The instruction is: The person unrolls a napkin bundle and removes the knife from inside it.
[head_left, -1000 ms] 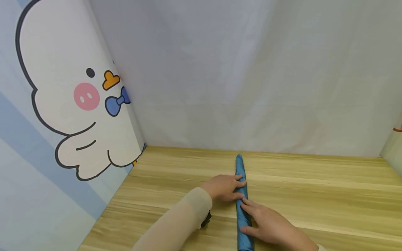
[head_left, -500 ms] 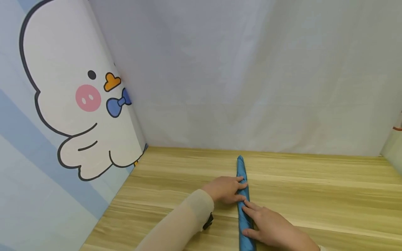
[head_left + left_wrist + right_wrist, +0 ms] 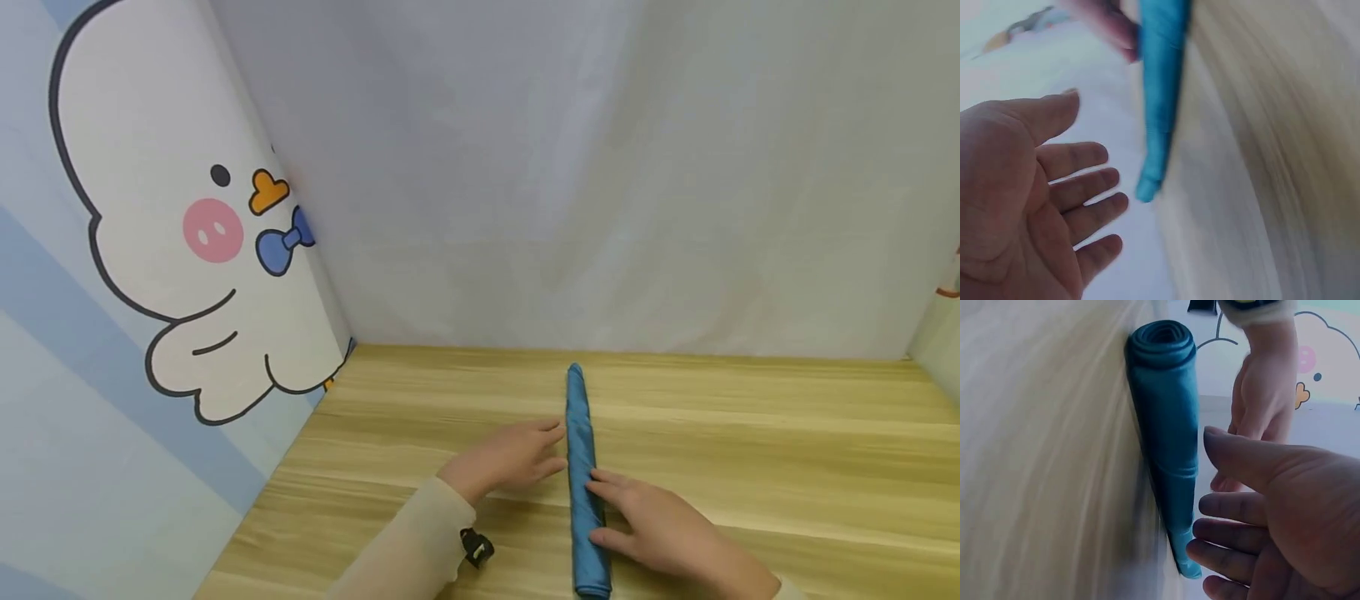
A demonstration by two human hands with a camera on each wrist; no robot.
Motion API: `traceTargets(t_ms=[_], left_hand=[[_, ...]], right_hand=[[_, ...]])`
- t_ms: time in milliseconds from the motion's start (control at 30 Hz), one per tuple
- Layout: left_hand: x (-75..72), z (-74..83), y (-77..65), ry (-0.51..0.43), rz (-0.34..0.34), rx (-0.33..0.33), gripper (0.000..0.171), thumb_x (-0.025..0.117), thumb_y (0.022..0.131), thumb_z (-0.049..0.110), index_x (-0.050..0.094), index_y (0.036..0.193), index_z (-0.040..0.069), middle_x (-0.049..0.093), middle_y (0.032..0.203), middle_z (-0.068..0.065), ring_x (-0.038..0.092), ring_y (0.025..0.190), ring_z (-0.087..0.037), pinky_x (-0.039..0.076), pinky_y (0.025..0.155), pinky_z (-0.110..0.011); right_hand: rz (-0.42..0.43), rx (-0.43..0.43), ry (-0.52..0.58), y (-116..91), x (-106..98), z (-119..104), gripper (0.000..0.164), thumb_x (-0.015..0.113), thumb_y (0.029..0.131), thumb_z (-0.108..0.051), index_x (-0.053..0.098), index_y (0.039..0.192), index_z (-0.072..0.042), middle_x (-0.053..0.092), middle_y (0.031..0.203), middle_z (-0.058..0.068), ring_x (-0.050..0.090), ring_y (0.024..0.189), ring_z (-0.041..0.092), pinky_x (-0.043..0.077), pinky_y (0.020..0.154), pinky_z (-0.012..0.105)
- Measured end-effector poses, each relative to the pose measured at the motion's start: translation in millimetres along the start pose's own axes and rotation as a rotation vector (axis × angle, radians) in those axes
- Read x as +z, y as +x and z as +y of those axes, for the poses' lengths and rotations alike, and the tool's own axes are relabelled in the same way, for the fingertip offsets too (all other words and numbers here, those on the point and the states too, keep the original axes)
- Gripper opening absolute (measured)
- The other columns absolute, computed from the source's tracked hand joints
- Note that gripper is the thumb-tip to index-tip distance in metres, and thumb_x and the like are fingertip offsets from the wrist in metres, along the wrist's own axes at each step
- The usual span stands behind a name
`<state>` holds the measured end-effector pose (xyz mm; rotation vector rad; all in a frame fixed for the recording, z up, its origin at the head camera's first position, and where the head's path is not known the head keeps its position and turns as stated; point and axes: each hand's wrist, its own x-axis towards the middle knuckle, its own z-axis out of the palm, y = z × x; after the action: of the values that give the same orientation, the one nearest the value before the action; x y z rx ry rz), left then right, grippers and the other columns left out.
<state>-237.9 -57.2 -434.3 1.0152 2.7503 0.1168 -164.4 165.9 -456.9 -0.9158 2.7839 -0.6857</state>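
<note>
A blue cloth (image 3: 582,450), rolled into a long narrow tube, lies lengthwise on the wooden table, tapering toward its far end. Coiled layers show at the near end of the rolled cloth (image 3: 1165,419) in the right wrist view. My left hand (image 3: 504,458) is just left of the roll, fingers extended; the left wrist view shows a gap between this hand (image 3: 1035,187) and the cloth. On the other side, my right hand (image 3: 660,523) has its fingertips at the roll's right edge, relaxed and not wrapped round it. Whether they touch it is hard to tell.
The wood-grain table (image 3: 787,467) extends to both sides of the roll. A pale curtain (image 3: 600,183) hangs along its back edge. At the left stands a panel printed with a cartoon duck (image 3: 150,233). A black strap piece (image 3: 477,547) hangs at my left wrist.
My left hand has come off the roll and shifted left, and my right hand has eased slightly to the right. The roll's near end now shows in the head view.
</note>
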Motion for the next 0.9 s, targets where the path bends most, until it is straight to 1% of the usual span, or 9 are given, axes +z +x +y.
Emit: traceTargets(t_ms=[67, 167, 267, 367, 467, 600, 700, 800, 900], left_hand=[[-0.3, 0.0, -10.8, -0.051, 0.032, -0.002, 0.062, 0.050, 0.099, 0.047, 0.039, 0.149, 0.012, 0.035, 0.153, -0.004, 0.039, 0.136, -0.019, 0.034, 0.109, -0.034], [3.3, 2.7, -24.1, -0.091, 0.082, 0.031, 0.072, 0.055, 0.093, 0.054, 0.039, 0.149, 0.011, 0.038, 0.151, -0.005, 0.041, 0.134, -0.020, 0.035, 0.108, -0.034], [8.9, 8.8, -31.9, -0.128, 0.119, 0.072, 0.083, 0.056, 0.087, 0.063, 0.037, 0.149, 0.010, 0.038, 0.151, -0.007, 0.041, 0.134, -0.020, 0.036, 0.107, -0.034], [14.6, 15.0, -34.5, -0.152, 0.138, 0.099, 0.092, 0.056, 0.082, 0.069, 0.036, 0.150, 0.010, 0.036, 0.152, -0.008, 0.039, 0.135, -0.019, 0.037, 0.106, -0.033], [19.2, 20.7, -32.8, -0.142, 0.125, 0.107, 0.098, 0.056, 0.078, 0.074, 0.035, 0.150, 0.011, 0.032, 0.154, -0.007, 0.036, 0.137, -0.018, 0.037, 0.106, -0.032], [22.2, 28.9, -31.0, -0.106, 0.072, 0.118, 0.104, 0.056, 0.073, 0.077, 0.033, 0.151, 0.012, 0.027, 0.156, -0.006, 0.030, 0.141, -0.019, 0.034, 0.108, -0.032], [24.7, 34.2, -30.2, -0.075, 0.043, 0.138, 0.107, 0.057, 0.072, 0.078, 0.032, 0.151, 0.010, 0.025, 0.157, -0.007, 0.028, 0.141, -0.019, 0.033, 0.108, -0.030], [28.7, 37.4, -29.0, -0.046, 0.035, 0.152, 0.109, 0.057, 0.072, 0.079, 0.030, 0.151, 0.009, 0.023, 0.157, -0.009, 0.027, 0.141, -0.019, 0.033, 0.108, -0.029], [31.4, 39.4, -28.0, -0.048, 0.023, 0.152, 0.111, 0.057, 0.072, 0.079, 0.027, 0.152, 0.009, 0.019, 0.158, -0.009, 0.025, 0.142, -0.018, 0.033, 0.108, -0.028]], right_hand=[[0.028, -0.007, -0.005, -1, -1, 3, 0.067, 0.063, 0.089, -0.053, 0.057, 0.134, -0.005, 0.052, 0.139, 0.012, 0.052, 0.124, 0.030, 0.045, 0.097, 0.048], [0.065, -0.023, 0.003, -3, -2, 6, 0.060, 0.066, 0.089, -0.048, 0.060, 0.130, -0.005, 0.056, 0.135, 0.012, 0.055, 0.121, 0.029, 0.045, 0.096, 0.047], [0.094, -0.043, 0.024, -4, -2, 8, 0.054, 0.069, 0.088, -0.043, 0.063, 0.126, -0.005, 0.060, 0.129, 0.010, 0.058, 0.116, 0.027, 0.047, 0.094, 0.046], [0.111, -0.059, 0.048, -4, -1, 8, 0.048, 0.071, 0.087, -0.039, 0.065, 0.122, -0.007, 0.065, 0.122, 0.005, 0.061, 0.112, 0.024, 0.050, 0.091, 0.043], [0.125, -0.086, 0.065, -5, 0, 10, 0.045, 0.071, 0.087, -0.038, 0.067, 0.118, -0.006, 0.068, 0.115, 0.001, 0.063, 0.108, 0.022, 0.051, 0.088, 0.041], [0.131, -0.103, 0.088, -7, 1, 12, 0.043, 0.070, 0.088, -0.039, 0.069, 0.116, -0.006, 0.069, 0.111, 0.000, 0.064, 0.104, 0.020, 0.053, 0.085, 0.040], [0.133, -0.103, 0.101, -8, 3, 13, 0.041, 0.070, 0.088, -0.039, 0.069, 0.115, -0.008, 0.070, 0.110, -0.002, 0.064, 0.103, 0.017, 0.053, 0.084, 0.039], [0.139, -0.112, 0.103, -8, 4, 14, 0.039, 0.069, 0.089, -0.039, 0.070, 0.113, -0.009, 0.069, 0.109, -0.005, 0.064, 0.103, 0.015, 0.053, 0.085, 0.038], [0.133, -0.110, 0.114, -8, 5, 16, 0.038, 0.069, 0.089, -0.040, 0.070, 0.113, -0.010, 0.069, 0.109, -0.006, 0.064, 0.103, 0.014, 0.053, 0.085, 0.037]])
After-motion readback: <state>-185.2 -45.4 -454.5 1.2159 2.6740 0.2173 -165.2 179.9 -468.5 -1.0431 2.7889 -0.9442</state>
